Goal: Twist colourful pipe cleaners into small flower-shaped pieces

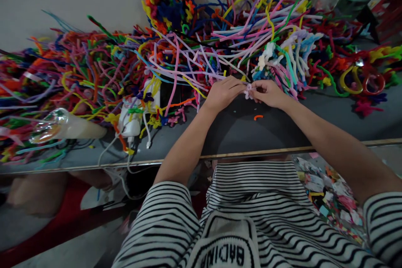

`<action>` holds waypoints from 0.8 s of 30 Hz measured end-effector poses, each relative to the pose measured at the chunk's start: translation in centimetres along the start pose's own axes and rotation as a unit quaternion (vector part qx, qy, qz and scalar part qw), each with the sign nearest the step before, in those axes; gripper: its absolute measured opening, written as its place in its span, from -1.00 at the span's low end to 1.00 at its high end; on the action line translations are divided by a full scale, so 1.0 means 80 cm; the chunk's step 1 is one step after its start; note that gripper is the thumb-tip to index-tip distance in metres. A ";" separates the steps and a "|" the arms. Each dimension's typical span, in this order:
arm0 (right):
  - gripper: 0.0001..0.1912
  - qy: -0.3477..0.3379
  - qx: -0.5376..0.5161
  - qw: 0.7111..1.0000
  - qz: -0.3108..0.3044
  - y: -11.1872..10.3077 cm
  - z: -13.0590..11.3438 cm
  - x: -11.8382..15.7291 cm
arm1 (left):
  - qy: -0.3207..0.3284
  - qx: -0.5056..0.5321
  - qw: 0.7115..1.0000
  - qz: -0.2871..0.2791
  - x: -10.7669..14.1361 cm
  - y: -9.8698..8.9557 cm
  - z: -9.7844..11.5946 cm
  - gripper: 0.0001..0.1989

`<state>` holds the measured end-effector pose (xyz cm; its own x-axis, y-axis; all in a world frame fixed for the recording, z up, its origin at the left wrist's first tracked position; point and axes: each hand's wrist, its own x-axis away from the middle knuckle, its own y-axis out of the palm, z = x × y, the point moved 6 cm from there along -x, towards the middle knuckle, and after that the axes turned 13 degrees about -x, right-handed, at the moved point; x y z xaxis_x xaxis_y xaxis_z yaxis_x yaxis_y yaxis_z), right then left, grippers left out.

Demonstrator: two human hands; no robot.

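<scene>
Between my two hands is a small pale-lilac pipe cleaner flower [248, 91], held just above the dark table top. My left hand [225, 93] pinches it from the left with fingers pressed together. From the right, my right hand [269, 93] grips it between thumb and fingertips. The fingertips partly hide the flower's shape. A short orange pipe cleaner piece [258, 117] lies on the table just below the hands. Behind them are loose pink and lilac pipe cleaners [194, 56] and a bunch of white, blue and pink ones [292, 58].
A large tangle of coloured pipe cleaners [88, 58] covers the table's left and back. Scissors with yellow and red handles [362, 79] lie at right. A white charger with cables [130, 123] and a clear-wrapped roll [78, 127] sit near the front edge. Scraps [333, 192] fill the floor area.
</scene>
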<state>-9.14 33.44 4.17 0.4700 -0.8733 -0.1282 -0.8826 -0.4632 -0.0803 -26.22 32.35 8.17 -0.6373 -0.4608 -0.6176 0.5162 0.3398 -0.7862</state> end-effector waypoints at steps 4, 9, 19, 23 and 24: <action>-0.52 0.016 0.014 1.000 0.012 -0.002 0.004 0.001 | -0.004 0.039 0.999 0.001 0.001 0.001 -0.004 -0.75; -0.56 0.009 0.030 0.999 0.016 -0.001 0.003 0.001 | -0.037 0.066 0.997 -0.021 0.001 0.006 -0.009 -0.81; -0.64 0.009 0.021 0.999 0.040 0.000 0.000 0.003 | -0.062 0.091 0.994 0.007 -0.001 0.009 0.001 -0.73; -0.65 -0.009 0.025 0.999 0.047 0.005 -0.008 0.004 | -0.140 0.098 0.985 0.020 -0.006 0.000 0.011 -0.74; -0.67 -0.022 0.039 0.998 0.053 0.007 -0.012 0.005 | -0.179 0.106 0.978 0.019 -0.006 0.001 0.010 -0.75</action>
<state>-9.43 32.68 5.02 0.3756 -0.9084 -0.1836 -0.9247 -0.3542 -0.1395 -25.41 31.89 8.39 -0.3941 -0.7213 -0.5696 0.6673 0.2016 -0.7170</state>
